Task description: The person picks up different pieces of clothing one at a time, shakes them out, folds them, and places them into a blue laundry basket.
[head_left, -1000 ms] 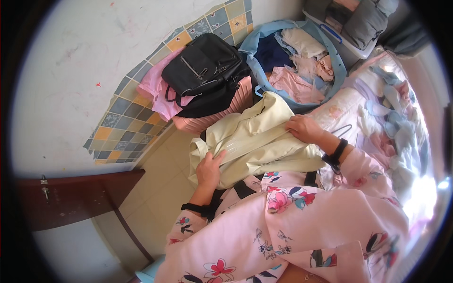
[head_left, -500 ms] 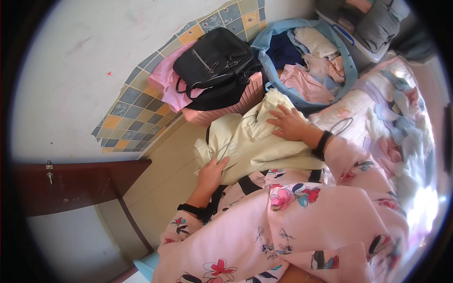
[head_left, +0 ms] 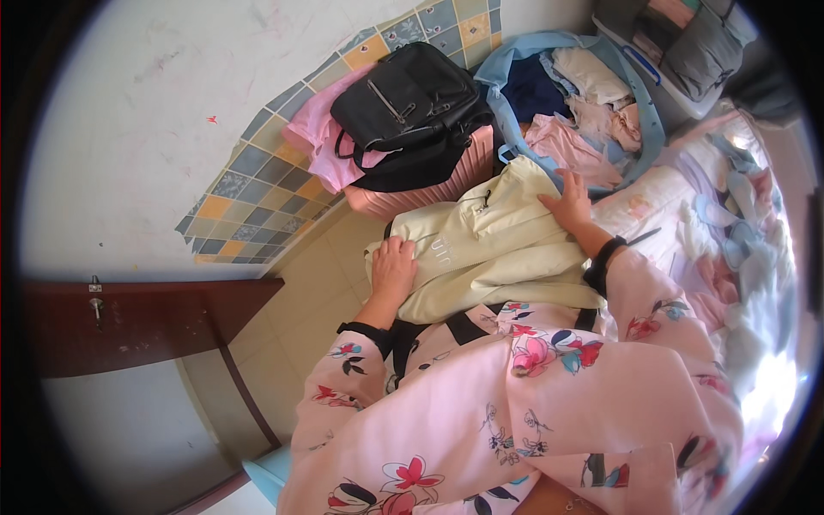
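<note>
Though pale, lettering (head_left: 441,251) on garment (head_left: 506,245)

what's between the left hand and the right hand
In the head view, the pale yellow garment spans the stretch between the left hand and the right hand.

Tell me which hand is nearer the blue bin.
Right. The right hand is just short of the blue bin, at the right of the cream garment; the left hand is farther off, on the garment's left side.
</note>
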